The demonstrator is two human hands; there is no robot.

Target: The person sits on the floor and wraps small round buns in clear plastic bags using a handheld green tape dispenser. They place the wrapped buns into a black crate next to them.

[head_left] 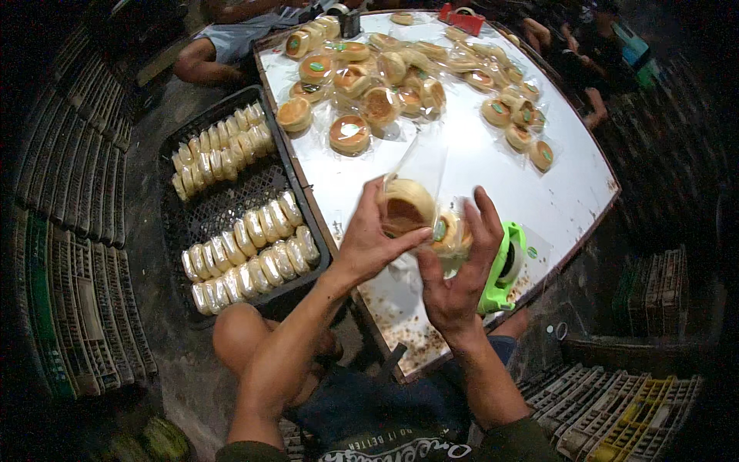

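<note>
My left hand (pixel 362 245) grips a round browned bun (pixel 408 206) in a clear plastic bag, whose loose end stands up above it. Close beside it is my right hand (pixel 456 296), fingers spread and thumb near the left thumb, with no bun plainly in its grasp. Another bagged bun (pixel 450 233) with a green sticker shows between the hands; whether the right fingers touch it I cannot tell. Just right of that hand, a bright green tape dispenser (pixel 500 281) stands on the white table (pixel 481 165).
Many bagged buns (pixel 381 106) are heaped across the table's far part. Left of the table, a black crate (pixel 245 192) holds rows of packed buns. A red tape dispenser (pixel 462 19) stands at the far edge. Stacked crates (pixel 85 308) line the left. Other people sit around the far side.
</note>
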